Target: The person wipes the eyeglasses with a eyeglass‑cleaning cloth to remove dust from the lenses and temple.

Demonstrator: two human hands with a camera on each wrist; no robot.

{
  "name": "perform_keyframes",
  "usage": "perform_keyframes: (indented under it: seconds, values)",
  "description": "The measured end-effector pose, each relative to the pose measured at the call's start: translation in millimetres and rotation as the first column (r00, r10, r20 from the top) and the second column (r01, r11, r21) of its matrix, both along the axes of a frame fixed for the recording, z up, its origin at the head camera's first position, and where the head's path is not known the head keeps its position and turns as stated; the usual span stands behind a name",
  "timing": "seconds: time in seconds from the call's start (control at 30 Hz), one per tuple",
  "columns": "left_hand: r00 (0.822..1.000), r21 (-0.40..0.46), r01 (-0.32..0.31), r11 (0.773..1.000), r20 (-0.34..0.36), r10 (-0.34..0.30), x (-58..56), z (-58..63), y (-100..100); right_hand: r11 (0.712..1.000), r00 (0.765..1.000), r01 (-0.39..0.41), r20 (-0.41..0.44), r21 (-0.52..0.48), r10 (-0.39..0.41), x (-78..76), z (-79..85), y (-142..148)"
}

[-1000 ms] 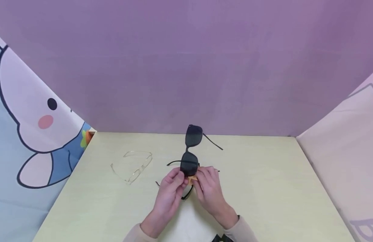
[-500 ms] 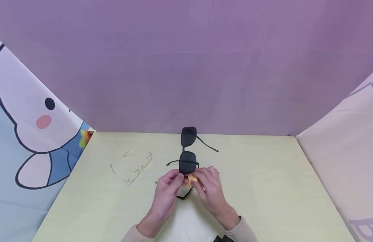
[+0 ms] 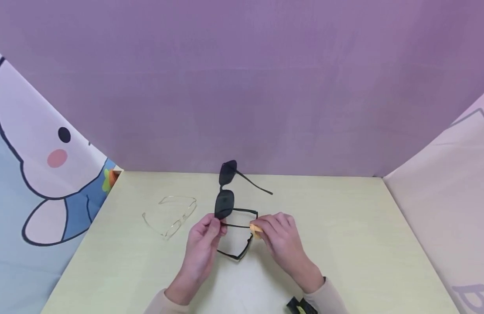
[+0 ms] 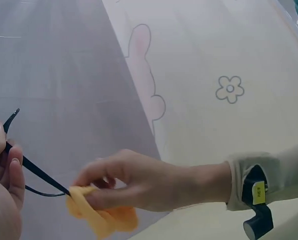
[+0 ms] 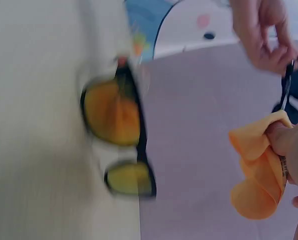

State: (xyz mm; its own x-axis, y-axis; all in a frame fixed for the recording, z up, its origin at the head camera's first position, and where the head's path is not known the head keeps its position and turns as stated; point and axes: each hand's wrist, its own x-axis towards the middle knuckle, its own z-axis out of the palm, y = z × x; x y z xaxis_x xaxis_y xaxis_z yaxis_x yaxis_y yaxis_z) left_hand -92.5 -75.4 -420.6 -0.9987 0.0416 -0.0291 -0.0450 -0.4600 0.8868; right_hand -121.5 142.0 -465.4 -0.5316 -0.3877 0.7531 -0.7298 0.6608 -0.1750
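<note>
Dark-lensed sunglasses (image 3: 224, 204) are held up with one lens above the other. My left hand (image 3: 200, 244) grips them at the lower end of the front. One temple (image 4: 41, 172) runs across toward my right hand (image 3: 283, 240), which pinches an orange cloth (image 5: 259, 175) around its far end. Behind and below, a second pair of glasses (image 3: 238, 257) with a black frame lies on the table, partly hidden by the hands. Its lenses look yellow-orange in the right wrist view, where it is blurred.
Thin gold-framed glasses (image 3: 177, 224) lie unfolded on the pale table (image 3: 363, 244), left of the hands. A purple wall (image 3: 242, 87) rises behind, with printed cloth panels (image 3: 30, 174) at both sides. A wrist camera (image 4: 256, 200) sits on the right sleeve.
My left hand has moved left with the sunglasses, and my right hand slightly right with the cloth. The gap between them has widened, baring the temple and more of the glasses beneath.
</note>
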Motion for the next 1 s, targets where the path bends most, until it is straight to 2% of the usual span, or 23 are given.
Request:
perform_keyframes:
  seconds: [0.13,0.3,0.47,0.77,1.0]
  values:
    - [1.000,0.017,-0.017,1.000,0.007,0.017,-2.2,-0.9,-4.5,0.996,0.999,0.043,-0.017,0.082,-0.042,-3.1,-4.7,12.4]
    - [1.000,0.031,0.015,0.999,-0.001,-0.015,-1.3,-4.8,-5.1,0.997,1.000,0.024,0.017,0.079,-0.025,-4.6,-7.3,16.7]
    - [0.998,0.060,0.050,0.997,-0.037,-0.048,0.9,-10.5,-0.3,0.998,1.000,-0.007,0.019,0.065,0.006,-3.7,-6.7,7.4]
    - [0.991,0.042,0.130,0.991,-0.041,-0.128,-0.2,-25.0,18.8,0.989,0.985,-0.125,0.111,-0.078,0.133,-2.4,3.4,-17.2]
    - [0.991,0.047,0.126,0.991,-0.059,-0.123,-2.1,-24.6,24.6,0.981,0.979,-0.146,0.121,-0.127,0.162,-3.6,5.7,-17.4]
